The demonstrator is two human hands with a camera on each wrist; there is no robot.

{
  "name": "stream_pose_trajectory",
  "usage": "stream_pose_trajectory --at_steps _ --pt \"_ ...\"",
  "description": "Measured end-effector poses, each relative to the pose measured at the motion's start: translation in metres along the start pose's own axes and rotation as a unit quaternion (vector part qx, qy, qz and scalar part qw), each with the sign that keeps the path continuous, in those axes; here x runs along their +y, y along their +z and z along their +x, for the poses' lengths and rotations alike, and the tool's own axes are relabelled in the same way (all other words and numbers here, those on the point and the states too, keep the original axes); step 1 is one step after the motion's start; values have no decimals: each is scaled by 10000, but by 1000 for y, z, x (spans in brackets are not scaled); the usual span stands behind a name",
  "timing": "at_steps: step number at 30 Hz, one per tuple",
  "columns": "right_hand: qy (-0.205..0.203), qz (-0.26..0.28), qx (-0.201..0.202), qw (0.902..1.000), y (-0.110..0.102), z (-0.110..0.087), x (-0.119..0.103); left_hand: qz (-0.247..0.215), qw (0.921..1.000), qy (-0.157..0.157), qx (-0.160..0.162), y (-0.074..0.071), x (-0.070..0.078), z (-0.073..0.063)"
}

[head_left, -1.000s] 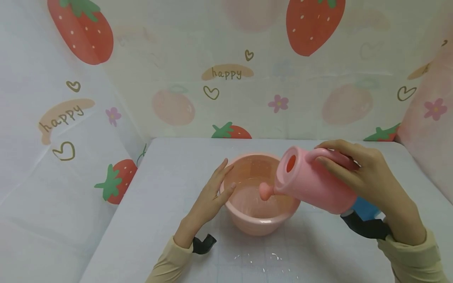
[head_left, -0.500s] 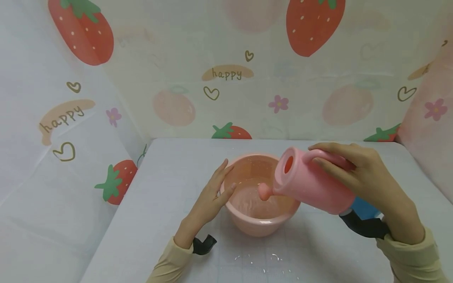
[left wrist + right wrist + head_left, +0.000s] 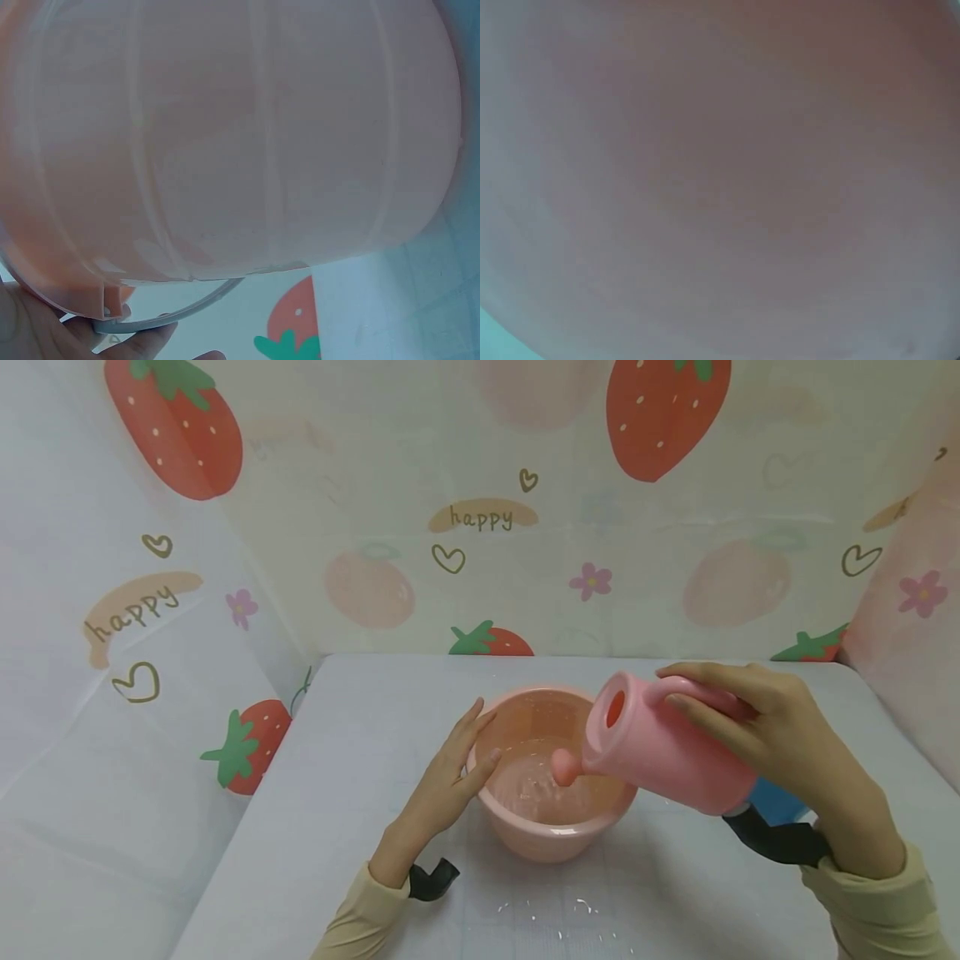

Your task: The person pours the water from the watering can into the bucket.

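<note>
A pink watering can (image 3: 675, 747) is tipped over the peach bucket (image 3: 551, 843), its round spout head above the water inside. My right hand (image 3: 780, 727) grips the can's top handle. The right wrist view is filled by a blurred pinkish surface, probably the can. My left hand (image 3: 446, 777) rests at the bucket's left rim with fairly straight fingers, the thumb reaching over the edge. From the left wrist, the ribbed bucket wall (image 3: 247, 142) fills most of the view, with fingers (image 3: 146, 343) beside the grey carrying handle (image 3: 191, 309).
A blue object (image 3: 776, 802) is mostly hidden behind the can and right wrist. Water drops (image 3: 585, 906) lie on the pale tabletop (image 3: 337, 860) in front of the bucket. Strawberry-printed cloth (image 3: 480, 593) hangs behind and at the sides.
The watering can shifted slightly left and then back right, staying tipped. Ripples on the water in the bucket are more broken up now. My left hand has stayed in place.
</note>
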State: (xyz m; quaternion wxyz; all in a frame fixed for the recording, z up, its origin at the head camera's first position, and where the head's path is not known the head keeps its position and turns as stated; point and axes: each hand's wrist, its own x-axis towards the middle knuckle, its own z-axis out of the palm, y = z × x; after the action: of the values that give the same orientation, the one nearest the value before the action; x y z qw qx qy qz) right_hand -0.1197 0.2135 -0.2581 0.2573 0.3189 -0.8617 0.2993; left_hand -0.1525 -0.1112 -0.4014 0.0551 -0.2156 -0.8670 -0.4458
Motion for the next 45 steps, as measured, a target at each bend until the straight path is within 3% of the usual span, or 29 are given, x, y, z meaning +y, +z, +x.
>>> stream_pose_trajectory --at_steps 11,20,32,45 --pt "-36 -55 -3 10000 -3 -1 1 -26 10000 63 57 1 -1 0" --pt "-316 -25 340 9989 -3 -3 7 -17 10000 31 25 0 -1 0" --pt "-307 -21 510 9982 -9 -4 4 52 10000 2 73 1 -1 0" --pt "25 116 561 9984 -13 -14 14 71 10000 6 59 1 -3 1"
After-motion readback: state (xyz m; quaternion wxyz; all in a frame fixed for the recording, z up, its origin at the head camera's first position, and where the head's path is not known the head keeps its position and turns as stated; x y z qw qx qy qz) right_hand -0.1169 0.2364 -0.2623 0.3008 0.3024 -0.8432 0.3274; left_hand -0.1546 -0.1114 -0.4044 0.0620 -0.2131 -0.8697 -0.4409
